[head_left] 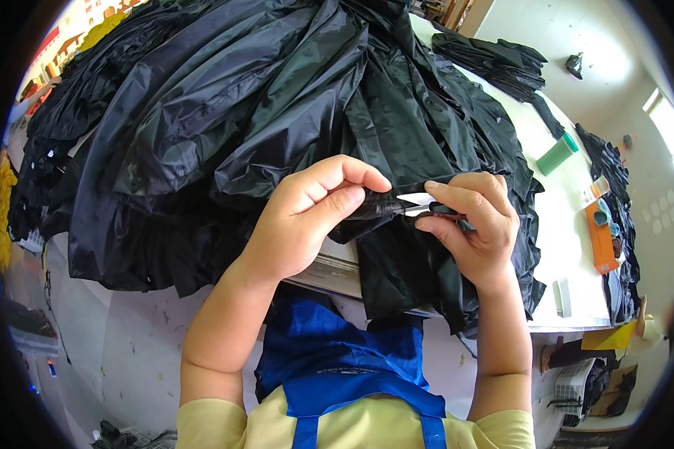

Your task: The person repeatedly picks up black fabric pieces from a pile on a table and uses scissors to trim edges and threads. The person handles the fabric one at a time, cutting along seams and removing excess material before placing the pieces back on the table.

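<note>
A large heap of shiny black garments [277, 97] spreads over the white table in front of me, its lower folds hanging past the near edge. My left hand [296, 213] pinches a gathered bit of the black fabric [374, 206] between thumb and forefinger. Just to its right, my right hand [479, 217] grips a small pair of thread snips [416, 203] with pale blades and a dark handle. The blades point left and sit at the pinched fabric, with their tips apart. Whether a thread lies between them is too small to tell.
Folded black garments [494, 61] lie at the far right of the white table [517, 123]. A green cylinder [557, 154] and an orange box [603, 239] stand along the right side. Yellow cloth [6, 209] shows at the far left. Part of another person [640, 333] appears at lower right.
</note>
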The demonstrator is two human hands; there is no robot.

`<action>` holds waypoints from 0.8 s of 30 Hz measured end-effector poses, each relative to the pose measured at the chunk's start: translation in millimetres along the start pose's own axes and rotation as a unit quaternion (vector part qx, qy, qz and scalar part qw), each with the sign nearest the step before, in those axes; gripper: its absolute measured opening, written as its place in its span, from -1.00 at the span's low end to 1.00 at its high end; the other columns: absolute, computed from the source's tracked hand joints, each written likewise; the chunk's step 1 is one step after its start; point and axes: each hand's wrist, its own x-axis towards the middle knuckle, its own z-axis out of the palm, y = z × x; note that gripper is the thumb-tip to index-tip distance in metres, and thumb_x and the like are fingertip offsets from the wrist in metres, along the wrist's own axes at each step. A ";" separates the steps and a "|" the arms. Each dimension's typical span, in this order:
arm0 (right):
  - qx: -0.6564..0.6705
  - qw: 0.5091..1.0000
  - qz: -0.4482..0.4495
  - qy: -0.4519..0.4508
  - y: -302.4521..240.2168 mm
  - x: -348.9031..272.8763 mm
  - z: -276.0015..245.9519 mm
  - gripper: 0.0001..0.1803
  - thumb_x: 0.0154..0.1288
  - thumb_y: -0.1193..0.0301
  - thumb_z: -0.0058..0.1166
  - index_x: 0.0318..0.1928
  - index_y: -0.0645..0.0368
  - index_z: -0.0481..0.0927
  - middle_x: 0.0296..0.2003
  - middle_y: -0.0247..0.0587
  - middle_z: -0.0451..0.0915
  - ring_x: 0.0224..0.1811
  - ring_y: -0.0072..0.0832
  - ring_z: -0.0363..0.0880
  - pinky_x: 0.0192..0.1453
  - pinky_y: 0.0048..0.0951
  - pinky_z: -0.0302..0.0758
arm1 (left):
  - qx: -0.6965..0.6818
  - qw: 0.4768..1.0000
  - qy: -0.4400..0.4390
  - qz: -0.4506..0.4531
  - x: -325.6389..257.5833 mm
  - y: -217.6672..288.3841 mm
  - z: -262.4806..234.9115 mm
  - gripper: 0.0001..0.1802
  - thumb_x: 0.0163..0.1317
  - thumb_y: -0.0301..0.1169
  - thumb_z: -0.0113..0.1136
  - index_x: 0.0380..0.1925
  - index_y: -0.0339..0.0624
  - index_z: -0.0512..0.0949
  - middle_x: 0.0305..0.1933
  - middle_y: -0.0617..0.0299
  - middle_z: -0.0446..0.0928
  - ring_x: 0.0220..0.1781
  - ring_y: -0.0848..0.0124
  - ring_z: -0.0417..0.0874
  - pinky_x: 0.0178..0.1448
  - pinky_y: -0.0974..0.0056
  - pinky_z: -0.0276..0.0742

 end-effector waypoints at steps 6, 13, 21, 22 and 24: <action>-0.023 0.999 -0.028 0.000 -0.7 3.0 -1.4 -0.64 -0.19 0.34 0.42 -0.27 0.06 0.69 -0.41 -0.45 0.54 -0.42 -0.54 0.47 -0.31 -0.46 0.21 | -0.006 1.000 -0.005 -0.020 0.0 1.2 -0.3 -0.80 0.33 -0.47 -0.03 -0.20 -0.33 0.55 -0.20 0.31 0.54 -0.14 0.60 0.46 0.05 0.48 0.31; 0.040 0.999 0.011 0.031 3.6 -4.1 4.4 -0.63 -0.20 0.34 0.42 -0.25 0.04 0.69 -0.41 -0.46 0.54 -0.44 -0.53 0.46 -0.33 -0.46 0.21 | -0.003 1.000 -0.005 -0.020 0.3 0.6 0.3 -0.77 0.34 -0.45 -0.06 -0.18 -0.34 0.55 -0.19 0.30 0.55 -0.13 0.60 0.46 0.04 0.49 0.31; -0.057 0.996 -0.064 -0.002 -11.9 7.0 0.1 -0.63 -0.17 0.31 0.40 -0.23 0.03 0.68 -0.40 -0.45 0.52 -0.44 -0.52 0.46 -0.34 -0.44 0.21 | 0.045 0.999 -0.012 0.004 -1.5 4.7 5.6 -0.80 0.38 -0.48 -0.08 -0.13 -0.29 0.52 -0.36 0.39 0.46 -0.35 0.69 0.30 -0.23 0.52 0.23; -0.054 0.997 -0.063 -0.005 -13.2 7.8 0.2 -0.63 -0.16 0.32 0.40 -0.23 0.04 0.68 -0.40 -0.45 0.52 -0.44 -0.51 0.46 -0.33 -0.44 0.22 | 0.053 0.998 -0.009 0.019 -1.6 3.4 6.8 -0.81 0.39 -0.49 -0.08 -0.13 -0.28 0.50 -0.39 0.40 0.44 -0.41 0.71 0.27 -0.29 0.53 0.22; -0.048 0.997 -0.062 -0.012 -14.7 9.0 0.4 -0.64 -0.15 0.33 0.41 -0.24 0.05 0.67 -0.40 -0.43 0.52 -0.45 -0.50 0.46 -0.31 -0.44 0.23 | 0.062 0.997 -0.002 0.042 -2.0 1.5 7.8 -0.82 0.41 -0.47 -0.10 -0.13 -0.27 0.48 -0.38 0.38 0.45 -0.40 0.70 0.29 -0.28 0.52 0.25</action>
